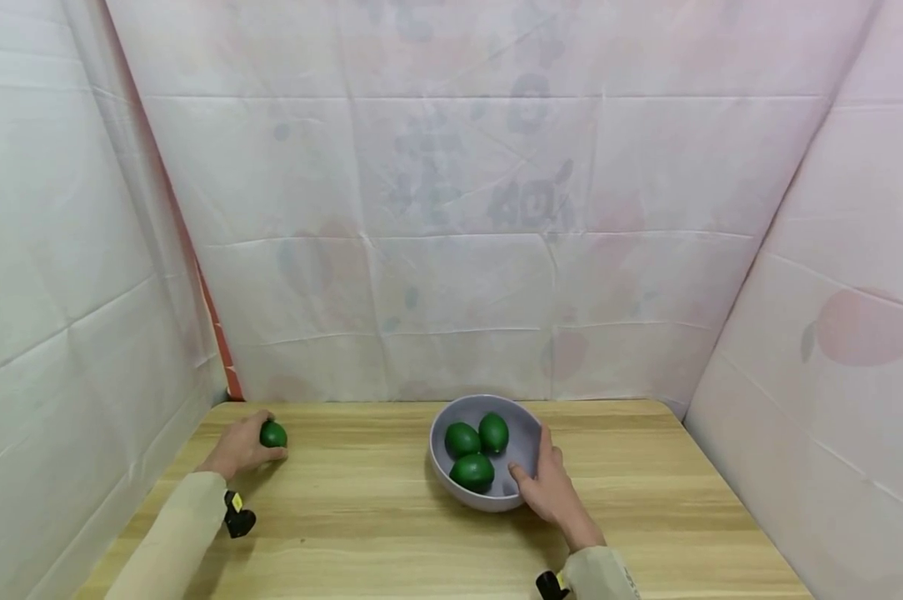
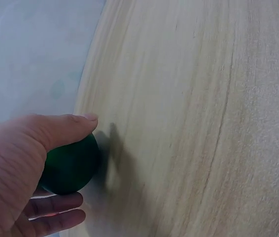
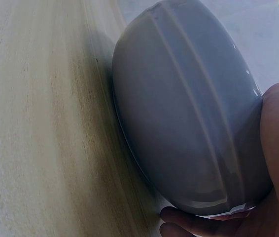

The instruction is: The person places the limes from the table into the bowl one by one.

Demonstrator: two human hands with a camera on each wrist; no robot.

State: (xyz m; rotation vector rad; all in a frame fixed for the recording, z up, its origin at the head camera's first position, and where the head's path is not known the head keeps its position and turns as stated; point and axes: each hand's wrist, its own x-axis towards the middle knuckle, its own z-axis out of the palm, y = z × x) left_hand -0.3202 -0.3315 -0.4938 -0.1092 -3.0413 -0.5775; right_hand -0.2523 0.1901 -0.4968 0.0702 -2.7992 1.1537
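Observation:
At the table's left side, my left hand (image 1: 243, 446) holds a dark green lime (image 1: 273, 434) between thumb and fingers. The left wrist view shows the thumb along one side of that lime (image 2: 73, 165) and fingers on the other, close over the wood. My right hand (image 1: 552, 487) grips the right rim of a grey bowl (image 1: 476, 502), its thumb inside and its fingers outside. Three green limes (image 1: 472, 472) lie together in the bowl's left and middle part. From the right wrist, the bowl's rounded outer wall (image 3: 174, 108) fills the middle, with fingertips (image 3: 179, 217) beneath it.
The wooden table (image 1: 346, 533) has a light grain and rounded back corners. Pale printed sheets (image 1: 451, 292) hang behind it and on both sides. A black wrist camera (image 1: 238, 515) sits at the left cuff, and another (image 1: 551, 585) at the right.

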